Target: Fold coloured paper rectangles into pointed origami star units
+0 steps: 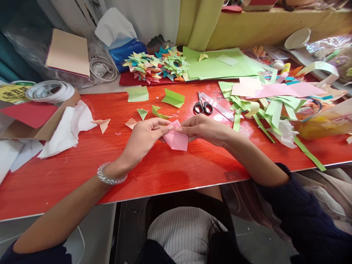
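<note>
Between my two hands is a small sheet of pink paper (177, 141), creased down the middle and partly folded at its far end. My left hand (150, 134) pinches its left side, thumb on top. On the right side my right hand (205, 128) grips it the same way, and both thumbs nearly meet. Just beyond lie folded green pieces (142, 113) and an orange folded piece (131, 123). A creased green square (173, 98) and a paler green one (138, 94) rest farther back.
Black-handled scissors (202, 106) and a clear ruler (217, 106) lie right of centre. Paper strips (275, 110) heap at the right. Finished paper stars (144, 66) and green sheets (220, 66) stand at the back. A cardboard box (46, 126) and white tissue (73, 126) occupy the left.
</note>
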`<state>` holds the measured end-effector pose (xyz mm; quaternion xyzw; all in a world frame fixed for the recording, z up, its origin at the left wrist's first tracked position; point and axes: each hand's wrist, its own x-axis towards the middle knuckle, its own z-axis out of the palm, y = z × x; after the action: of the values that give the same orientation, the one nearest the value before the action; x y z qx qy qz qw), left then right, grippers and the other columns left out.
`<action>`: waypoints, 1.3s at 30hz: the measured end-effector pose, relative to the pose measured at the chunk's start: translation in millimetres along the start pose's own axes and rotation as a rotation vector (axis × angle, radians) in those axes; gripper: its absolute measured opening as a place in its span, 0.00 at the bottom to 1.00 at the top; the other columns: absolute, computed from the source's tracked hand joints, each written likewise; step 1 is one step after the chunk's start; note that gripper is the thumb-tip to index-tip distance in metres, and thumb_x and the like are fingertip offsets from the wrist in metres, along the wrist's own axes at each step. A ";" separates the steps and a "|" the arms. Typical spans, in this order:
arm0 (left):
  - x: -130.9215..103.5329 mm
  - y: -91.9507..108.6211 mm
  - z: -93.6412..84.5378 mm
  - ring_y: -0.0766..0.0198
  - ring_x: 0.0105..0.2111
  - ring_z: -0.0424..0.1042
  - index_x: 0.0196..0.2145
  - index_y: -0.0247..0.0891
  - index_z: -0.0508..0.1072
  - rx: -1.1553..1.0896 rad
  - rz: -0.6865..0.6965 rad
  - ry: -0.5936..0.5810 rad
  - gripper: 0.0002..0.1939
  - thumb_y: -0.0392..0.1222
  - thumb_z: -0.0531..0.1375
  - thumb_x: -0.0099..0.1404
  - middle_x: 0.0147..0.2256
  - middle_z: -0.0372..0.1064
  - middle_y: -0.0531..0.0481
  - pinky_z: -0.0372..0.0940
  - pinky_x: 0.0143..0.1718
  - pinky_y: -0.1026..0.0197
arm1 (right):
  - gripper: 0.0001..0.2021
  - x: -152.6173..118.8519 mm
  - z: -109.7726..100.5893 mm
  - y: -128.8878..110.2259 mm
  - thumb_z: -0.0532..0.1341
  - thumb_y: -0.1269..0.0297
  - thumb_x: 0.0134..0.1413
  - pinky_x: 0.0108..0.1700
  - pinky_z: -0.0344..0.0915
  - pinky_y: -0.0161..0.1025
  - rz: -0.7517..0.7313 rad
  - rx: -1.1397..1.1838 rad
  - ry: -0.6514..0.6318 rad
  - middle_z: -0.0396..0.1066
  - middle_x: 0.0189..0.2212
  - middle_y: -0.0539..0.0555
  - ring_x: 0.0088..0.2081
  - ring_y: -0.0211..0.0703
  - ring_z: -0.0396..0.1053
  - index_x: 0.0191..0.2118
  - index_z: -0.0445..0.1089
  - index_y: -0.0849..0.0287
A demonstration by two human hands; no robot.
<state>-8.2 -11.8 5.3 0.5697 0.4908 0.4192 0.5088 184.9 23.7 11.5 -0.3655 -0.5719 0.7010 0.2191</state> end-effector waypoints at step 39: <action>2.1 5.2 -0.7 0.69 0.28 0.75 0.32 0.37 0.66 -0.277 0.004 0.244 0.09 0.42 0.63 0.58 0.31 0.70 0.54 0.71 0.34 0.65 | 0.20 1.7 18.1 -1.1 0.64 0.49 0.50 0.39 0.71 0.35 -0.254 -0.041 0.174 0.75 0.38 0.55 0.41 0.41 0.73 0.41 0.73 0.61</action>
<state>-7.8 -9.7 10.5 0.4400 0.4853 0.5496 0.5184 169.9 13.5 13.5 -0.3543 -0.6065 0.6214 0.3471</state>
